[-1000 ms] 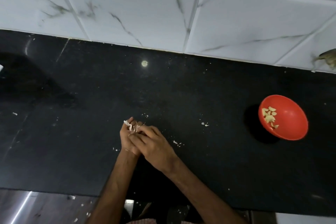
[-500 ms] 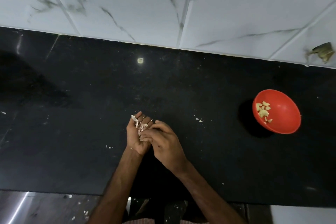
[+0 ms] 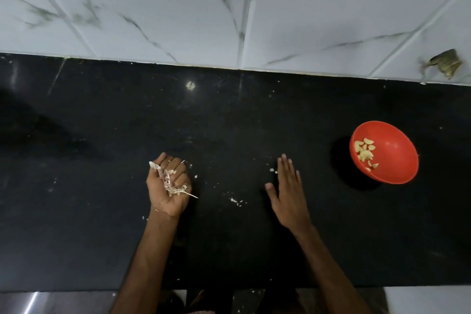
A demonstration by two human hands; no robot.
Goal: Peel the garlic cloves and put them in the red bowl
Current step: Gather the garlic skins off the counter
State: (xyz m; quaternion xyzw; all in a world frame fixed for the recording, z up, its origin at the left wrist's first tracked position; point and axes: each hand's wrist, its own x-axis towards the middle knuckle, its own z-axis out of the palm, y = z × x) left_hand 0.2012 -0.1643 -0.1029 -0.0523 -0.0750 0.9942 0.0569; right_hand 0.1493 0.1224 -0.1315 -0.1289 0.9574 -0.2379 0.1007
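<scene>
At the far left of the black surface (image 3: 76, 186) there is only a dull shadow, well out from the left hand (image 3: 168, 187). That hand lies palm up, its fingers curled in and clamped on a wad of papery garlic skins (image 3: 169, 182); ragged strips stick out beyond the fingertips and one thin stalk pokes from the heel side towards the right hand. Whether a clove is buried in the wad I cannot tell. A few white skin flakes (image 3: 237, 201) lie on the surface between the two hands, with another crumb or two just off the right hand's fingertips. The right hand (image 3: 289, 192) is well apart from the left, palm down, fingers straight and together, thumb out to the side, holding nothing; whether it touches the surface or hangs just over it I cannot tell. Beyond its fingertips and off to the right stands the red bowl (image 3: 400, 160), near but clear of the hand, with the peeled garlic cloves (image 3: 365, 151) heaped against its left inner wall. Behind everything run white marbled wall tiles (image 3: 153, 7), and far right of the bowl a small brownish thing (image 3: 446, 65) clings to one; what it is, I cannot make out.
</scene>
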